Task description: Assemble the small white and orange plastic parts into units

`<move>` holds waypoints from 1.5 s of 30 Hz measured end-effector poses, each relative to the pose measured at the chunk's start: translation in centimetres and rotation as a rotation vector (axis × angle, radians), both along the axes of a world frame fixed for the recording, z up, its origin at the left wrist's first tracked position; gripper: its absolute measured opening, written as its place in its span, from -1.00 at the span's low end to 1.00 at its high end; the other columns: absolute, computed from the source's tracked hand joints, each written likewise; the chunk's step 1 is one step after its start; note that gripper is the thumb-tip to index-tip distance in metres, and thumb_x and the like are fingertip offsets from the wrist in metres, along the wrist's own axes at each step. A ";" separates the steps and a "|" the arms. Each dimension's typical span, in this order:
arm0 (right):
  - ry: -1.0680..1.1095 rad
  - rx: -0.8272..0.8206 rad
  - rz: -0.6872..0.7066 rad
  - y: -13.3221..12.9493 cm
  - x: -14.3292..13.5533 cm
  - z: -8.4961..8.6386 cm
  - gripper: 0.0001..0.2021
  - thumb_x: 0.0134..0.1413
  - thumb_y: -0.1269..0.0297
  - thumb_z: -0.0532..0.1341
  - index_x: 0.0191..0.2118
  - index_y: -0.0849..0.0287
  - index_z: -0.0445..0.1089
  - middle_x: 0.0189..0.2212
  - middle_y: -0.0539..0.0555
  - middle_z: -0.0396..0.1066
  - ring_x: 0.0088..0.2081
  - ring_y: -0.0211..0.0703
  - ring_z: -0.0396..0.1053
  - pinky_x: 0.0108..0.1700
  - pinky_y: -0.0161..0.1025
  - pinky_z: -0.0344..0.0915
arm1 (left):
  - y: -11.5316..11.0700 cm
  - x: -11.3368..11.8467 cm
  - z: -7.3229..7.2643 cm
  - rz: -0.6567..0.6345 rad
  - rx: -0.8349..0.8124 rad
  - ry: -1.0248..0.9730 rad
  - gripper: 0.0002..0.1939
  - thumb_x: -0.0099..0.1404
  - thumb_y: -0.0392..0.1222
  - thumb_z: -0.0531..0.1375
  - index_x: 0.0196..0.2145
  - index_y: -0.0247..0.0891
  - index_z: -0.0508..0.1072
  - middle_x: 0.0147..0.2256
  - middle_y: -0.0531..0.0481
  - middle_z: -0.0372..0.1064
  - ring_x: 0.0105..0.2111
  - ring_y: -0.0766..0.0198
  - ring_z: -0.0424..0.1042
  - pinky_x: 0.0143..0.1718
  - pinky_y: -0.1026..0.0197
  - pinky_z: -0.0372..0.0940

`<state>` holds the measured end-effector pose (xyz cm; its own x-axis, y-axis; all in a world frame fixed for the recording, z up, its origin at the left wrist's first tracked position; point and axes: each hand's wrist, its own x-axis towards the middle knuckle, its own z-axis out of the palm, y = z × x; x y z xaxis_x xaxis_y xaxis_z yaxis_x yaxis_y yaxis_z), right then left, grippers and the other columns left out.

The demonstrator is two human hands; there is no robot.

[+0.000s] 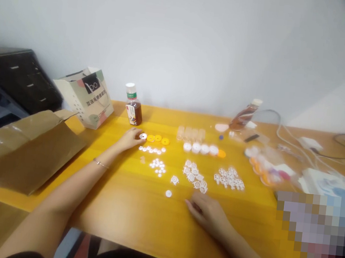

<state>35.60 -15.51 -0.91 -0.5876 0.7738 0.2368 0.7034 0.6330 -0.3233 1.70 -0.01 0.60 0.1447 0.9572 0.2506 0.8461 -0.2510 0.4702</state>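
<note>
My left hand (130, 138) reaches out over the table, its fingertips pinched at the edge of a white disc (143, 136) with a centre hole. This disc lies at the left end of a row of yellow discs (158, 138). Just below runs a line of small white round pieces (152, 150). Near the table's front, my right hand (208, 211) rests loosely curled, thumb apart, with nothing visible in it. Close to it are a single white round piece (168, 194), a lone wheel-like white piece (174, 180) and a group of openwork white pieces (193, 173).
Behind stand clear cylinders (190, 134), a row of white discs (200, 148) and two bottles of brown drink (134, 107) (246, 115). A paper gift bag (86, 97) and brown paper bag (34, 151) stand left. Cables (294, 144) and a white box (323, 186) lie right.
</note>
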 end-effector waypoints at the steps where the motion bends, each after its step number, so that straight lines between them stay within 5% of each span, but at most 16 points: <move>1: -0.003 0.002 0.000 0.0 0.0 0.0 -0.72 0.12 0.30 0.00 -0.61 0.12 0.08 -0.66 -0.05 0.22 -0.62 -0.27 0.18 -0.54 -0.33 0.06 | 0.3 0.1 -0.2 -0.002 -0.008 -0.002 -0.66 0.06 -0.06 0.18 -0.25 -0.34 0.43 -0.29 -0.09 0.37 -0.30 0.18 0.35 -0.20 0.19 0.24; 5: -0.005 0.010 -0.006 0.0 0.0 -0.2 -0.72 0.12 0.30 0.00 -0.61 0.13 0.09 -0.66 -0.05 0.22 -0.61 -0.30 0.17 -0.54 -0.35 0.05 | 0.3 0.4 0.2 0.010 -0.014 -0.030 -0.71 0.09 -0.04 0.16 -0.33 -0.33 0.44 -0.36 -0.05 0.40 -0.37 0.22 0.36 -0.29 0.23 0.24; 9: -0.004 0.010 -0.009 0.0 0.1 -0.5 -0.72 0.13 0.29 -0.01 -0.60 0.14 0.10 -0.65 -0.05 0.23 -0.60 -0.31 0.17 -0.53 -0.36 0.06 | -2.6 1.9 2.1 0.010 0.052 -0.076 -0.68 0.14 -0.02 0.14 -0.22 -0.28 0.40 -0.25 -0.05 0.37 -0.24 0.20 0.35 -0.24 0.23 0.23; 10: -0.002 0.006 -0.006 0.0 0.1 -0.6 -0.72 0.13 0.30 0.00 -0.60 0.14 0.10 -0.64 -0.05 0.23 -0.60 -0.31 0.17 -0.53 -0.36 0.06 | -3.9 2.7 2.6 -0.037 0.061 -0.087 -0.68 0.14 -0.01 0.15 -0.20 -0.24 0.40 -0.23 -0.03 0.37 -0.22 0.22 0.34 -0.21 0.24 0.23; 14: 0.006 -0.001 -0.008 0.1 0.1 -0.6 -0.72 0.12 0.31 0.00 -0.60 0.14 0.10 -0.65 -0.05 0.23 -0.60 -0.30 0.17 -0.53 -0.36 0.05 | -9.8 6.7 3.6 -0.580 0.015 -0.076 -0.68 0.18 -0.04 0.15 -0.13 -0.19 0.36 -0.18 -0.04 0.34 -0.18 0.25 0.32 -0.11 0.20 0.19; 17: 0.010 0.006 -0.004 0.0 0.1 -0.6 -0.73 0.12 0.31 0.01 -0.60 0.13 0.10 -0.65 -0.04 0.23 -0.60 -0.30 0.17 -0.53 -0.36 0.05 | -12.7 8.9 2.9 -0.705 -0.014 -0.018 -0.69 0.20 -0.05 0.14 -0.12 -0.19 0.35 -0.16 -0.06 0.33 -0.16 0.24 0.30 -0.11 0.18 0.17; 25: 0.028 0.024 -0.009 0.0 0.1 -0.6 -0.73 0.11 0.30 0.01 -0.60 0.13 0.10 -0.66 -0.05 0.22 -0.62 -0.31 0.15 -0.53 -0.36 0.04 | -13.0 9.8 0.2 -0.694 -0.036 0.055 -0.68 0.16 -0.05 0.17 -0.13 -0.18 0.35 -0.17 -0.03 0.32 -0.17 0.21 0.28 -0.11 0.16 0.12; 31: 0.039 0.030 -0.001 0.0 0.1 -0.6 -0.73 0.11 0.30 0.01 -0.60 0.13 0.09 -0.67 -0.06 0.21 -0.62 -0.31 0.15 -0.54 -0.37 0.03 | -13.2 9.8 0.3 -0.675 -0.031 0.031 -0.57 0.13 0.03 0.19 -0.08 -0.19 0.32 -0.14 -0.05 0.30 -0.13 0.19 0.25 -0.09 0.15 0.11; 37: 0.036 0.041 0.000 0.0 0.1 -0.7 -0.73 0.11 0.31 0.02 -0.60 0.13 0.08 -0.67 -0.07 0.19 -0.63 -0.33 0.12 -0.55 -0.37 0.03 | -13.5 10.0 0.2 -0.664 -0.023 -0.006 -0.85 0.24 -0.18 0.10 -0.24 -0.21 0.39 -0.24 0.00 0.34 -0.20 0.28 0.29 -0.13 0.20 0.10; 45: 0.166 -0.082 -0.047 -0.2 -0.1 -0.5 -0.74 0.10 0.30 0.03 -0.59 0.13 0.11 -0.65 -0.06 0.18 -0.61 -0.30 0.15 -0.53 -0.34 0.11 | -13.5 10.4 -0.6 -0.650 0.006 -0.003 -0.91 0.22 -0.21 0.11 -0.33 -0.22 0.40 -0.30 0.02 0.36 -0.24 0.29 0.30 -0.19 0.21 0.09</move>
